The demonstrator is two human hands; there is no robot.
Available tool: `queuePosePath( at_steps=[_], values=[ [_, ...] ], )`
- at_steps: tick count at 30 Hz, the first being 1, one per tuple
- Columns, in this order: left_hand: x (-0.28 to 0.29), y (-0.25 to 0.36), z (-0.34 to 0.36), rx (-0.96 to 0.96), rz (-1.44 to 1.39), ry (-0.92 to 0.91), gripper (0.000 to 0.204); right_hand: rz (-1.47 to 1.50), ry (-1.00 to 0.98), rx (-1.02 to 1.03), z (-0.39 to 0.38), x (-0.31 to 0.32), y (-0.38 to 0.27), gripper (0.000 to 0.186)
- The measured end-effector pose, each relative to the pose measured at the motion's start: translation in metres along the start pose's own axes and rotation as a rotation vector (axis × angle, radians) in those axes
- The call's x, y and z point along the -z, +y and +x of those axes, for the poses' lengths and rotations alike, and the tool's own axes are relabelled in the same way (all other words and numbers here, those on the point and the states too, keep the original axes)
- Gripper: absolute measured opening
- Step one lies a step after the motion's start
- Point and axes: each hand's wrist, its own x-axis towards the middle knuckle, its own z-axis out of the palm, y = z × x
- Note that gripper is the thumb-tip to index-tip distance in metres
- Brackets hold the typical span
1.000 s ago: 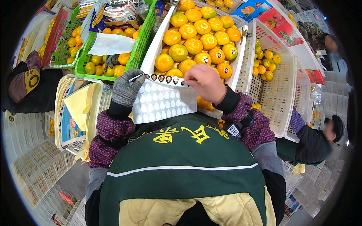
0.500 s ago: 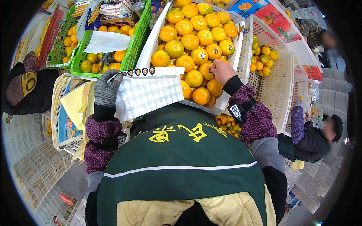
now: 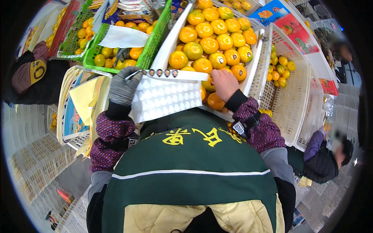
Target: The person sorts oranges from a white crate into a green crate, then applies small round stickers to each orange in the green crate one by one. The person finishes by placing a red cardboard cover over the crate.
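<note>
My left hand (image 3: 123, 87), in a grey knitted glove, pinches the upper left corner of a white sticker sheet (image 3: 171, 95). A row of dark oval stickers runs along the sheet's top strip; pale drop-shaped marks cover the rest. My bare right hand (image 3: 226, 84) is over the mandarins at the sheet's right end, its fingers curled closed. Whatever its fingertips hold is hidden. Large orange mandarins (image 3: 210, 45) fill a white-walled crate (image 3: 168, 48) ahead of me. A mandarin (image 3: 238, 72) just right of my hand bears a dark sticker, as do several others.
At the left stands a green crate (image 3: 155, 40) of mandarins with paper and a dark glove on top. Beige crates (image 3: 289, 97) stand at the right, one with smaller fruit. A bin (image 3: 105, 91) of cardboard sheets is beside my left arm. Other people (image 3: 320, 165) are at the sides.
The whole view has shifted, carrying the crates rightward. My right hand has moved left relative to the mandarins, uncovering a stickered one. My left hand keeps its grip on the sticker sheet.
</note>
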Motion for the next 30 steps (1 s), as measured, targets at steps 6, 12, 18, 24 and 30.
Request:
queuePosePath(
  at_steps=[6, 12, 18, 24, 30],
  values=[
    [-0.018, 0.036, -0.007, -0.082, -0.058, -0.025, 0.017, 0.665, 0.150, -0.318, 0.032, 0.069, -0.007, 0.018],
    [-0.040, 0.049, -0.004, -0.223, 0.055, -0.026, 0.015, 0.494, 0.117, 0.225, 0.040, 0.083, -0.067, 0.022],
    [-0.043, 0.043, -0.005, -0.103, 0.018, -0.126, 0.014, 0.153, 0.312, 0.276, 0.030, 0.076, -0.082, 0.017],
    [-0.042, 0.029, -0.002, 0.021, 0.014, -0.162, 0.013, -0.017, 0.400, 0.498, 0.021, 0.054, -0.068, 0.021],
    [-0.020, 0.011, -0.002, 0.087, 0.027, -0.074, 0.019, 0.612, 0.183, -0.283, 0.095, 0.048, 0.012, 0.018]
  ],
)
